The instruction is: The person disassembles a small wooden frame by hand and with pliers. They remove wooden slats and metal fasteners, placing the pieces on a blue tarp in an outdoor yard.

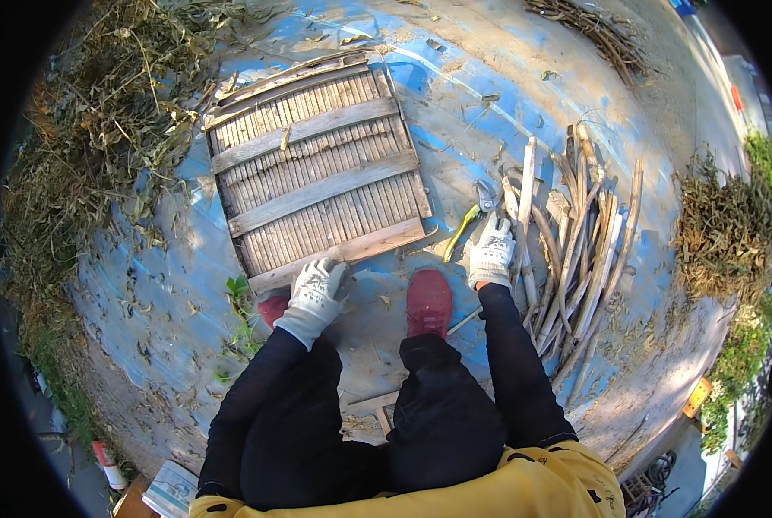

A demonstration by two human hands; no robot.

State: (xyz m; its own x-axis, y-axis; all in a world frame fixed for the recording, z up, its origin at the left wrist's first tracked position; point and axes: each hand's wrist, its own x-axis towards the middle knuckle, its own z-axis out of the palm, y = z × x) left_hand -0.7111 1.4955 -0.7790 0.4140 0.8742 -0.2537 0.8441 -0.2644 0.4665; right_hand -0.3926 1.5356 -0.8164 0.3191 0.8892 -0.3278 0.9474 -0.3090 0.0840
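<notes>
My left hand (314, 296), in a white work glove, is at the near edge of a slatted wooden panel (317, 141). Its fingers look loosely apart with nothing seen in them; whether they touch the wood I cannot tell. Also gloved, my right hand (492, 251) appears closed on pruning shears (463, 231). Their metal head lies just beyond my fingertips, and one yellow-green handle shows left of the hand. A second handle is not seen, perhaps hidden under the glove. Close on the right is a loose pile of cut sticks (582, 259).
A dusty blue tarp (157, 324) covers the ground. Dried leafy stalks (101, 129) heap up at the left, and more dry brush (721, 229) stands at the far right. Another bundle of thin sticks (597, 30) lies at the back. My red shoe (428, 302) is between my hands.
</notes>
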